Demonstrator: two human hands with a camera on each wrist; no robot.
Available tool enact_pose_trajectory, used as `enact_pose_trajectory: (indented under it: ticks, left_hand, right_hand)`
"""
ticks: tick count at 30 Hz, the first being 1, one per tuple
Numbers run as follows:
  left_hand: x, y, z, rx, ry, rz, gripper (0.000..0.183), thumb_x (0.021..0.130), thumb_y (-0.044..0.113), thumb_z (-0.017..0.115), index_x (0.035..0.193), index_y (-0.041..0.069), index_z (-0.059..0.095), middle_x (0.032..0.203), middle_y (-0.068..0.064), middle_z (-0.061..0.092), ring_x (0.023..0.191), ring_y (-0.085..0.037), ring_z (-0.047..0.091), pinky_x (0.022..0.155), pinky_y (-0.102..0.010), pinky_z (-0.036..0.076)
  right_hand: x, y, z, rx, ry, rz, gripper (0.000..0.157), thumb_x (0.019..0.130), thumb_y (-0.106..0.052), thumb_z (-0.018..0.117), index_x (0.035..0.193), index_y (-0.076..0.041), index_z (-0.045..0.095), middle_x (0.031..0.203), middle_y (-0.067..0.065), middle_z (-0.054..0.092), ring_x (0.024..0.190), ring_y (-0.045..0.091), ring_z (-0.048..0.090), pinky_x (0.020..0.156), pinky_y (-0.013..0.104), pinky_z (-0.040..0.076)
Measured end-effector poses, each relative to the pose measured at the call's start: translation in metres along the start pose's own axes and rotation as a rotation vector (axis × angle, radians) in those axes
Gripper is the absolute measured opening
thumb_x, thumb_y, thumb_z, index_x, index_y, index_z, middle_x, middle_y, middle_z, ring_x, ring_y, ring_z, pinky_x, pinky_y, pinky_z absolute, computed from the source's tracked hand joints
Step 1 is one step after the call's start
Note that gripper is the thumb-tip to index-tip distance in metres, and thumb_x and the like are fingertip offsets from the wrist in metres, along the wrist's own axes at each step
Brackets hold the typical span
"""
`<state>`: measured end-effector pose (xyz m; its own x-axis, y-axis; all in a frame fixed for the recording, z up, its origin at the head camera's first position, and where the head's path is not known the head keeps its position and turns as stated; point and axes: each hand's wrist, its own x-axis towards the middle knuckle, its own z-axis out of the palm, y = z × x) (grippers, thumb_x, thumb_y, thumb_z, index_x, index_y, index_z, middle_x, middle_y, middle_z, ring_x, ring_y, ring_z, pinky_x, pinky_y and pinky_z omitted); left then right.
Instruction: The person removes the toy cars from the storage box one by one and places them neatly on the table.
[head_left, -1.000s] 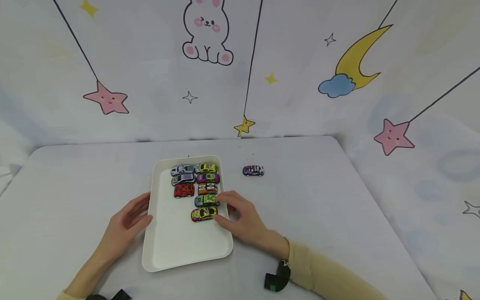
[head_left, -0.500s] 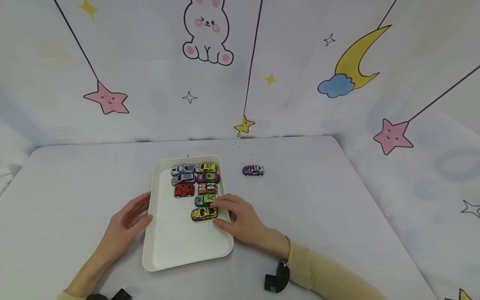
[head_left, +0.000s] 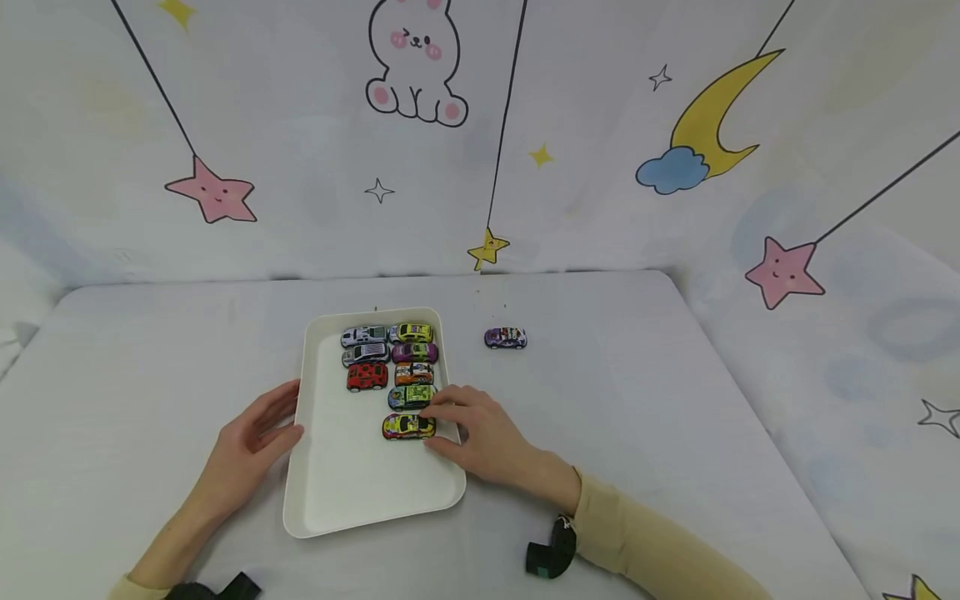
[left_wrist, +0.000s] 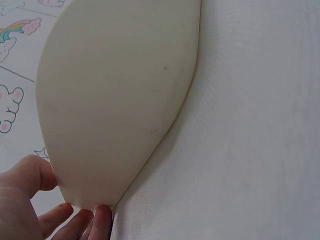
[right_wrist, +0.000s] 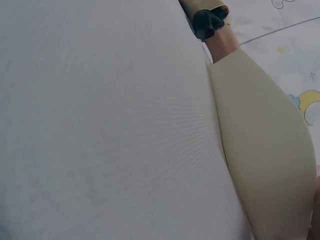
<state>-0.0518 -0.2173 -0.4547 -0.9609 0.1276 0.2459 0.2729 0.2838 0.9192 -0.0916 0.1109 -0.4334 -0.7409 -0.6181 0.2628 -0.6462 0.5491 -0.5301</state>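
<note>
A white tray (head_left: 352,492) lies on the white-covered table with several small toy cars in its upper and right part. My left hand (head_left: 243,454) holds the tray's left side; in the left wrist view its thumb is at the rim and its fingertips (left_wrist: 102,212) meet the outer wall. Over the tray's right edge reaches my right hand (head_left: 483,433), its thumb and index finger pinching the yellow toy car (head_left: 405,427), lowest in the right column. Just above is a green toy car (head_left: 408,397). The right wrist view barely shows the right hand, at its edge.
A red toy car (head_left: 367,377) and two silver ones form the tray's left column. Outside the tray, to its right, a purple toy car (head_left: 506,337) stands on the table. Behind the table hangs a backdrop (head_left: 585,225) printed with cartoons.
The right index finger has moved off the green car to the yellow car's upper side. The yellow car has turned slightly and now lies straighter. The left hand stays at the tray.
</note>
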Motion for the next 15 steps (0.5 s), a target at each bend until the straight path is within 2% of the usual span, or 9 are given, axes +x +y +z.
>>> enact_pose_trajectory:
  ticks: [4,10,15]
  left_hand:
    - [-0.0001,0.0003,-0.001,0.0,-0.002,-0.007,0.055,0.094,-0.007,0.062,0.146,-0.004,0.044,0.144,0.002,0.054,0.125,0.006,0.053,0.093,-0.01,0.052]
    - [-0.0008,0.0,-0.0026,0.015,-0.008,-0.027,0.055,0.095,-0.005,0.062,0.147,-0.004,0.043,0.147,-0.01,0.053,0.125,0.006,0.053,0.093,-0.011,0.052]
    - [0.0005,-0.0001,-0.0017,0.013,-0.011,-0.03,0.055,0.095,-0.004,0.062,0.147,-0.003,0.043,0.147,-0.013,0.052,0.125,0.006,0.053,0.093,-0.011,0.052]
  right_hand:
    - [0.0015,-0.0019,-0.0015,0.001,0.015,-0.006,0.025,0.085,-0.025,0.081,0.107,-0.016,0.076,0.112,-0.003,0.069,0.094,0.012,0.06,0.077,0.026,0.049]
    - [0.003,-0.0052,-0.0036,0.0,-0.018,0.014,0.024,0.081,-0.026,0.085,0.101,-0.017,0.076,0.104,-0.006,0.074,0.096,0.011,0.065,0.08,0.028,0.051]
    - [0.0035,-0.0071,-0.006,-0.002,-0.03,0.025,0.025,0.079,-0.024,0.086,0.099,-0.017,0.074,0.098,-0.006,0.073,0.09,0.011,0.065,0.076,0.025,0.048]
